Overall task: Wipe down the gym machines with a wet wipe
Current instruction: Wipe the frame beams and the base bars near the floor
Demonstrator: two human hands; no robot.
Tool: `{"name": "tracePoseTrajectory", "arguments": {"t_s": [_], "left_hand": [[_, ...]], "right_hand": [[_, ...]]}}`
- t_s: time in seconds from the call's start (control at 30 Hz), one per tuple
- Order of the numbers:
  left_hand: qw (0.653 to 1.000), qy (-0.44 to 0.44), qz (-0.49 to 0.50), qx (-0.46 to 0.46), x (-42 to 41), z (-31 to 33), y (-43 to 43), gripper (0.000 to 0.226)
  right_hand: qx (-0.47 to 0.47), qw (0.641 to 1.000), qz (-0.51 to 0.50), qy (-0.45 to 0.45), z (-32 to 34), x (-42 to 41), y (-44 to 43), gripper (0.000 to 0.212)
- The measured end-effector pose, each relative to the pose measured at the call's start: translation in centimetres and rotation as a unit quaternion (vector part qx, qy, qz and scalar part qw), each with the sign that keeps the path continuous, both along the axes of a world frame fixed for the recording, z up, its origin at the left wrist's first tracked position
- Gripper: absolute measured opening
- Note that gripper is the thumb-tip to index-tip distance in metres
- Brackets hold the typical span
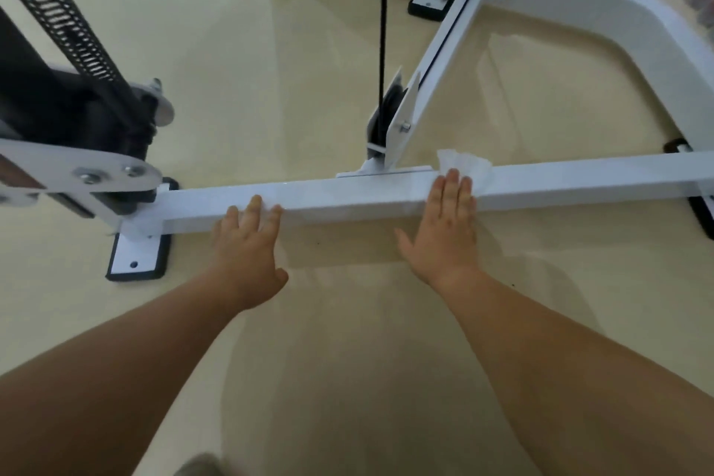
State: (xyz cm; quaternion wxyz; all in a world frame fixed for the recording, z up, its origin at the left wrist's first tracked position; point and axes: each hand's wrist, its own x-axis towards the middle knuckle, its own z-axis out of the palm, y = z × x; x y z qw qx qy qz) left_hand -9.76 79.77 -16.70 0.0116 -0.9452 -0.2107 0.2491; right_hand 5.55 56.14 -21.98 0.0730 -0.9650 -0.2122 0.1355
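A white square-tube base bar (347, 195) of a gym machine runs across the floor from left to right. My right hand (444, 228) lies flat on the bar and presses a white wet wipe (469, 166) against its top; the wipe sticks out beyond my fingertips. My left hand (249, 243) rests with spread fingers on the bar's near edge, further left, holding nothing.
A pulley bracket with a black cable (382, 50) rises from the bar's middle. A curved white frame tube (633, 23) sweeps round at right. A black arm with a spring (62, 15) stands at left above a bolted foot plate (135, 255). The floor is glossy beige.
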Motion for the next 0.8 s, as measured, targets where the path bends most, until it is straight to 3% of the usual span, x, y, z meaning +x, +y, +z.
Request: {"name": "tracePoseTrajectory", "arguments": {"t_s": [0.1,0.23,0.3,0.4,0.53,0.8], "left_hand": [[1.0,0.013,0.0,-0.022,-1.2,0.2,1.5,0.109],[0.998,0.011,-0.001,-0.054,-1.4,0.5,2.1,0.11],[0.998,0.004,-0.003,-0.068,-1.5,0.5,2.3,0.109],[0.996,0.019,-0.042,-0.074,-2.2,0.8,3.1,0.107],[0.997,0.038,-0.053,-0.04,-3.5,1.5,5.8,0.105],[0.995,0.064,-0.081,-0.009,-6.4,2.3,11.1,0.107]], "right_hand": [[0.008,0.993,0.116,0.022,0.3,-3.1,3.4,0.112],[0.014,0.952,0.301,0.062,1.3,-5.7,8.8,0.105],[0.002,0.958,0.284,0.04,1.2,-5.0,9.3,0.1],[-0.003,0.985,0.174,0.008,0.7,-2.9,7.2,0.102],[-0.019,0.988,0.151,-0.005,-0.1,-3.3,6.4,0.112],[-0.046,0.939,0.34,0.029,1.4,-8.4,16.6,0.111]]}}
